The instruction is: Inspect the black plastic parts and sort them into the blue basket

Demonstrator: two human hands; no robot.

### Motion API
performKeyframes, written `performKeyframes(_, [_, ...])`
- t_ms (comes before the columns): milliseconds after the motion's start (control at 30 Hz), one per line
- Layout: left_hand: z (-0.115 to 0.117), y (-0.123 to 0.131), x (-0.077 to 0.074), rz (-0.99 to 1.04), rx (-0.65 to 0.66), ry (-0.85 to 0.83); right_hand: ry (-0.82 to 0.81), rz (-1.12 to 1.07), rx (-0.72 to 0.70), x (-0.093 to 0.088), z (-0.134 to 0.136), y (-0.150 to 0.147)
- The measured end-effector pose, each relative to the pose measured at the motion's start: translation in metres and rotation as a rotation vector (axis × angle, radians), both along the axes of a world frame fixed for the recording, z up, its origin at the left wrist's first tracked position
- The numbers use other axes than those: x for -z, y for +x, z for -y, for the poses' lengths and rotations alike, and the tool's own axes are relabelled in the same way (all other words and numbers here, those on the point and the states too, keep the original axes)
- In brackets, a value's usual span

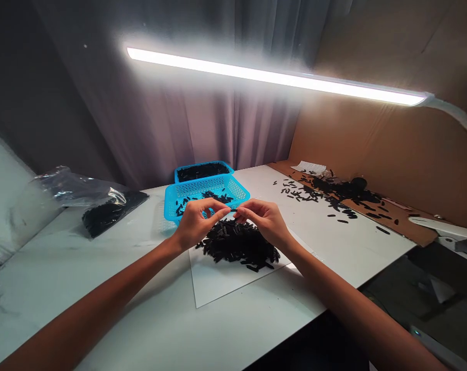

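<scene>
Between the fingertips of both hands is a small black strip, mostly covered by the fingers. My left hand pinches its left end. My right hand is closed at the other end, thumb against fingers. Just below lies a heap of similar black pieces on a white sheet. Right behind my left hand stands a blue perforated basket with some black pieces in it.
A second blue basket, full of black pieces, stands farther back. At left lies a clear plastic bag of black pieces. Loose black pieces are scattered at right, near a brown board. A lit bar lamp hangs above the table.
</scene>
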State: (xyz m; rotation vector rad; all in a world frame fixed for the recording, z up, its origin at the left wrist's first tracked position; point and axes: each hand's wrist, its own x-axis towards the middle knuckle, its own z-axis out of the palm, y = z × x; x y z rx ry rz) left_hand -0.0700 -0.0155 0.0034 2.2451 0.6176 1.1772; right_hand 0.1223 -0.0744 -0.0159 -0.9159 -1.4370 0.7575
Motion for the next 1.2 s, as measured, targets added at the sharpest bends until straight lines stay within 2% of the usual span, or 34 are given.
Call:
performKeyframes(267, [0.0, -0.002, -0.001, 0.008, 0.034, 0.006, 0.009, -0.025, -0.003, 0.0, 0.001, -0.001])
performKeyframes(533, [0.004, -0.001, -0.003, -0.017, 0.009, 0.016, 0.0, -0.028, -0.005, -0.001, 0.003, -0.001])
performKeyframes(600, [0.001, -0.001, -0.002, -0.016, -0.046, 0.02, -0.007, -0.04, -0.006, -0.001, 0.003, -0.001])
performKeyframes(733, [-0.013, -0.003, 0.004, 0.066, -0.312, 0.018, -0.025, -0.075, -0.009, 0.001, 0.001, 0.0])
performKeyframes(800, [-0.018, -0.005, 0.006, 0.083, -0.377, 0.003, -0.029, -0.084, -0.01, 0.001, 0.0, 0.0])
performKeyframes(867, [-0.016, -0.003, 0.006, 0.043, -0.31, -0.022, -0.023, -0.087, -0.012, 0.002, -0.001, 0.0])
performKeyframes(1000, [0.001, 0.004, 0.005, -0.044, -0.064, -0.06, 0.017, -0.058, -0.052, 0.003, 0.0, -0.001])
performKeyframes(1100, [0.007, 0.006, 0.005, 0.007, -0.028, -0.07, 0.061, -0.018, -0.072, 0.004, 0.001, -0.003])
performKeyframes(1200, [0.005, 0.004, 0.005, 0.073, -0.027, -0.076, 0.109, 0.071, 0.024, 0.005, 0.001, -0.003])
